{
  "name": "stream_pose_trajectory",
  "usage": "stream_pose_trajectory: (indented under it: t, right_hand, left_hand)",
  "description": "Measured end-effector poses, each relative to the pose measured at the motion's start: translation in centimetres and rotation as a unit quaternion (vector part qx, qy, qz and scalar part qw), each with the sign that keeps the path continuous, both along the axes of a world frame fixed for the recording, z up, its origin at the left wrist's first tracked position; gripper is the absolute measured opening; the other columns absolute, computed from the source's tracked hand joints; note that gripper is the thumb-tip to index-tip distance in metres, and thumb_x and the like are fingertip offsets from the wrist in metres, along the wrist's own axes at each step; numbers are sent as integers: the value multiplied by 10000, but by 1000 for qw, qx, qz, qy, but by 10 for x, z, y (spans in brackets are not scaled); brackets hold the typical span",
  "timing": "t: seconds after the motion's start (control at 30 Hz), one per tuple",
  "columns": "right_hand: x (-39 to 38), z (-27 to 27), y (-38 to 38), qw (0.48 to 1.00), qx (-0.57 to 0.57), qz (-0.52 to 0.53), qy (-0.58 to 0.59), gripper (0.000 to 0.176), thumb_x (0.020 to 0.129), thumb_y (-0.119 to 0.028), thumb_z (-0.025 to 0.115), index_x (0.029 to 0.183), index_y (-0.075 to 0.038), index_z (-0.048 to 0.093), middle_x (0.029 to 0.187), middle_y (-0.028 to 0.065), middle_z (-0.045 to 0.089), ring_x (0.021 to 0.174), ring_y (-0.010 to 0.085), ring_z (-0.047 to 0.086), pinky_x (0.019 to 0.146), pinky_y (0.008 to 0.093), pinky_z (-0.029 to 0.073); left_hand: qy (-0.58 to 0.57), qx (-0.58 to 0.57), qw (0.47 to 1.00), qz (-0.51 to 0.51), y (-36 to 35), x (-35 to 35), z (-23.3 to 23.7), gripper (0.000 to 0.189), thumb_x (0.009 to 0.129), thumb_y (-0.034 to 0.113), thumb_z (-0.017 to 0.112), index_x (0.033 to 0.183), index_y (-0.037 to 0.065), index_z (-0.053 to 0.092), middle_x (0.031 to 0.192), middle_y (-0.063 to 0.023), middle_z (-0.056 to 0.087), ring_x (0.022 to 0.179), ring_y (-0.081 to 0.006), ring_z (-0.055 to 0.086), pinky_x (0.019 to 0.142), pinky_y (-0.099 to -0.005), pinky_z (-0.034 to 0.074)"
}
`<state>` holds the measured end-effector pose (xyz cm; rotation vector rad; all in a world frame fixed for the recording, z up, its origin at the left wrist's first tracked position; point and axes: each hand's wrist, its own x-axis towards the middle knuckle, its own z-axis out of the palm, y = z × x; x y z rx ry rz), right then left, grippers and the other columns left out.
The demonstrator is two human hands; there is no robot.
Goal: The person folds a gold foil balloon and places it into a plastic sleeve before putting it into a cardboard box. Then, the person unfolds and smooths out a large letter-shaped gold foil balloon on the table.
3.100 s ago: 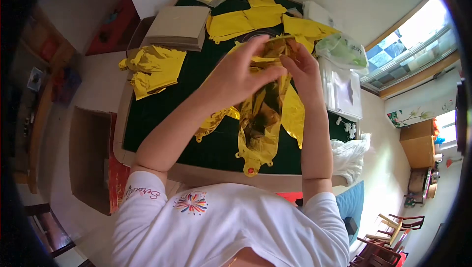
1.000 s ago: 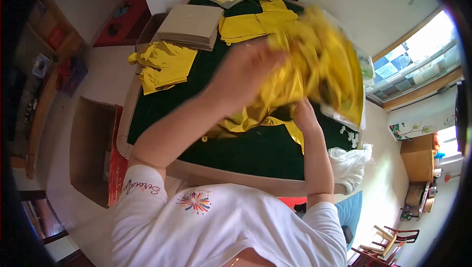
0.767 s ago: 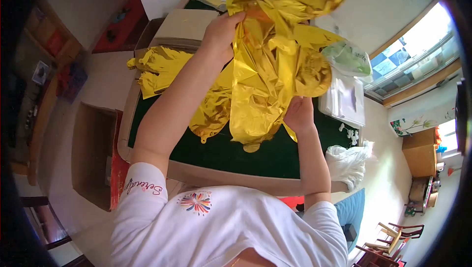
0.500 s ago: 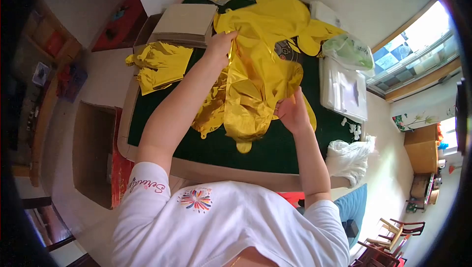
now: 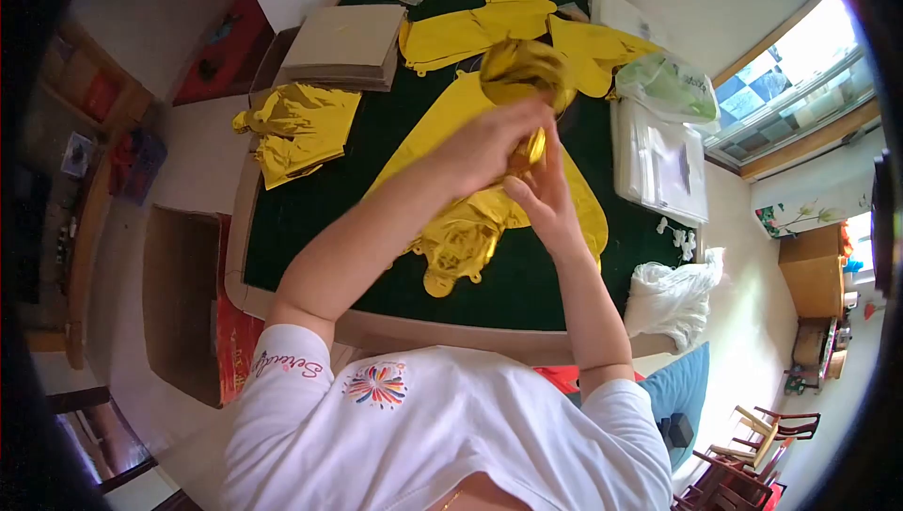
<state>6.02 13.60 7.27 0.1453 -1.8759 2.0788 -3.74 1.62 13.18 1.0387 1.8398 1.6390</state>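
Observation:
A gold foil balloon (image 5: 525, 74), deflated and bunched up, is held above the middle of the table, slightly blurred. My left hand (image 5: 497, 146) is closed around its gathered lower part, my fingers partly hidden. My right hand (image 5: 548, 199) presses against the same bundle from the right, thumb and fingers around the foil. Beneath my hands lie more flat gold foil balloons (image 5: 583, 215), and a crumpled gold foil piece (image 5: 461, 243) lies nearest me. Further gold foil balloons (image 5: 480, 29) are spread behind.
A stack of cardboard sheets (image 5: 343, 40) and folded gold foil (image 5: 303, 130) are at the left. At the right are clear plastic sleeves (image 5: 663, 172), a green-white plastic bag (image 5: 666, 87) and white plastic film (image 5: 673, 295). An open carton (image 5: 183, 304) stands beside the dark green table (image 5: 329, 257).
The balloon that hung spread out between my hands is now bunched into a bundle. My left hand has moved right and down, my right hand slightly left, and they now meet.

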Motion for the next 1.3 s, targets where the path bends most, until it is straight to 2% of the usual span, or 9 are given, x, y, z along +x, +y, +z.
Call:
stream_pose_trajectory:
  t: [0.1,0.33,0.4,0.53,0.73,0.9,1.0,1.1,1.3]
  right_hand:
    - [1,6,12,988,-99,-77,-92,668,899,9,517,1485,-122,225,1315,136,499,1164,215,520,936,299,448]
    - [26,-20,71,939,-297,-128,-119,470,868,24,483,1324,-82,437,1177,91,589,1015,237,611,864,347,513]
    - [31,-43,98,921,-311,-167,-162,447,864,-12,499,1302,-91,455,1158,92,600,1000,250,618,859,358,521]
    - [41,-56,136,928,-242,-214,-185,457,855,-47,532,1307,-79,473,1133,95,599,936,222,628,794,350,532]
    - [68,-17,146,888,-332,-287,-138,356,840,-197,577,1155,-30,577,1062,103,633,931,235,629,807,346,522]
    - [92,-55,219,881,-222,-400,-118,331,846,-236,612,1096,-17,618,953,82,654,846,210,652,755,341,536]
    - [98,-69,252,906,-422,7,17,248,918,-164,529,1114,-25,588,1075,53,608,790,120,565,658,282,455]
    - [88,-39,213,779,-616,99,60,234,940,-210,531,1126,-82,593,1096,-8,606,782,88,542,597,232,401]
    - [88,-40,222,794,-589,143,46,309,901,-257,588,1156,-83,588,1042,-1,626,752,83,541,564,220,410]
  left_hand:
    - [-270,109,954,-74,10,20,-4,632,957,356,535,1462,55,303,1475,-146,347,1344,-235,369,1075,-321,342]
    - [102,-31,993,41,-38,15,-82,531,941,281,566,1404,75,406,1402,-171,436,1325,-292,399,1091,-378,326]
    - [366,-345,859,94,-52,15,-112,605,927,408,556,1436,142,366,1511,-144,275,1421,-295,214,1147,-465,207]
    - [349,-405,841,85,-75,17,-124,656,895,431,597,1435,141,362,1522,-137,239,1439,-297,140,1152,-514,149]
    - [355,-303,882,67,-84,15,-103,624,843,355,665,1371,106,442,1473,-169,324,1414,-317,220,1135,-547,155]
    - [201,-319,888,262,-116,2,-83,351,897,171,618,1208,22,551,1186,-144,570,1096,-270,552,951,-369,444]
    - [83,-332,886,312,-147,11,-83,348,881,168,628,1181,10,553,1114,-160,589,1087,-291,552,931,-364,454]
    - [147,-409,834,341,-164,26,-94,351,841,167,684,1140,27,565,1029,-132,590,1008,-272,570,886,-350,468]
    - [123,-429,833,328,-166,26,-102,338,798,184,730,1039,19,561,951,-103,548,926,-252,564,820,-372,466]
